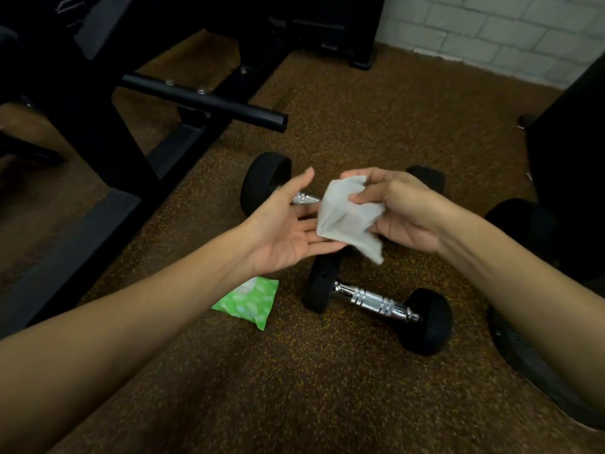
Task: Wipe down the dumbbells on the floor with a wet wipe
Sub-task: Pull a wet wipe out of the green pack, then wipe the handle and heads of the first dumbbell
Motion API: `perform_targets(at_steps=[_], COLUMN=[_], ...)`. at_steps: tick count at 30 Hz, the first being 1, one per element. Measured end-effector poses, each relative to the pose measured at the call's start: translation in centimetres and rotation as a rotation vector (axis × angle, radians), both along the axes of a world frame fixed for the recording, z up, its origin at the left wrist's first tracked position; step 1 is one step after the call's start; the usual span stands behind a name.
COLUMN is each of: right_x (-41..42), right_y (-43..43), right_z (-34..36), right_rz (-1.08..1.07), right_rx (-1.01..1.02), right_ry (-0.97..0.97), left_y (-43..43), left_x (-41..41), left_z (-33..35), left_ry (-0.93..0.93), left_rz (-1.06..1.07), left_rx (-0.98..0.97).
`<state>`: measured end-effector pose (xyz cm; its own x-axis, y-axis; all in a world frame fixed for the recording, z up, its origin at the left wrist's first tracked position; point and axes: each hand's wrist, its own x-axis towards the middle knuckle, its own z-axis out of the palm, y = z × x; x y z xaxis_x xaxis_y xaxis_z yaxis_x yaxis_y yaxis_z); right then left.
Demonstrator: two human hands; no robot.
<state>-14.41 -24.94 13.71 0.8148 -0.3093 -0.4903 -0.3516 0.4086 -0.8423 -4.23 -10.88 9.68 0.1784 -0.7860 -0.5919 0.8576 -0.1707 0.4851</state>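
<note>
Two black dumbbells with chrome handles lie on the brown speckled floor. The near dumbbell (376, 301) lies in full view below my hands. The far dumbbell (266, 181) is partly hidden behind them. My right hand (402, 217) pinches a white wet wipe (350, 217) between thumb and fingers, above the dumbbells. My left hand (288, 227) is spread palm-up beside the wipe, its fingertips touching the wipe's lower edge. A green pack of wipes (248, 301) lies on the floor under my left wrist.
A black bench frame (157, 152) with a protruding round bar (209, 99) stands at the left. Dark equipment (569, 152) fills the right side, and a round black object (530, 362) lies at the lower right. A white brick wall (491, 31) runs along the back.
</note>
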Motion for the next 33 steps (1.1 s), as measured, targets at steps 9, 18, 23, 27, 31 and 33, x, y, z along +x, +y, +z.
perform_targets(at_steps=[9,18,23,27,31,33], right_x=[-4.9,-6.5,-7.8,-7.8,-6.2,-5.3], right_y=[-0.8,-1.1,-3.1,-2.5,-3.0,-3.7], right_z=[-4.6,-8.5,-11.2,-14.2,-15.5,-16.0], right_rz=[0.043,-0.019,0.092,0.346,0.432,0.487], right_rx=[-1.111,-0.950,-1.038,-1.115,-1.014,-0.873], right_ry=[-0.010,-0.039,0.219,0.315,0.425,0.534], left_y=[-3.2,-4.8,-2.9,-2.1,-2.0,-1.9], left_x=[-3.1,-4.8,-2.7,-2.7,-3.4,-3.7], left_z=[-2.3,-3.8,-6.5,-9.4,-11.4,-11.9], left_ry=[-0.257,-0.328,-1.396,-1.606,-1.658,-1.688], left_rz=[0.072,0.020,-0.553,-0.915,-1.050,-1.022], left_rx=[0.116,0.087,0.214,0.192,0.258,0.268])
